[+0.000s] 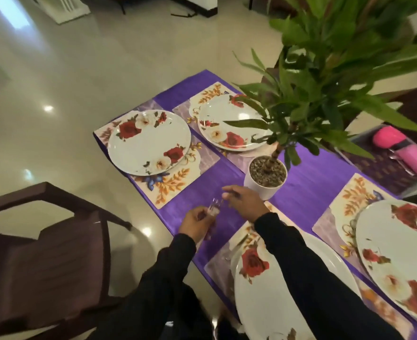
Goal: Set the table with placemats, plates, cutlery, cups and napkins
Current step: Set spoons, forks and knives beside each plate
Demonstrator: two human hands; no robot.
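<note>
On the purple table (308, 182) lie several floral placemats, each bearing a white rose-patterned plate: far left (151, 143), far middle (232, 123), near me (276, 298) and right (403, 246). My left hand (197, 223) grips a small bundle of shiny cutlery (213, 208) above the table's near-left edge; the pieces are blurred. Just right of it, my right hand (244, 203) pinches a thin piece of that cutlery at its fingertips. Both hands hover between the far-left placemat (175, 185) and the near placemat (223, 256).
A leafy plant in a white pot (263, 186) stands mid-table, right behind my right hand, its leaves overhanging the far plates. A brown chair (45, 253) sits at the left of the table. A side surface at the right holds pink cups (403, 153).
</note>
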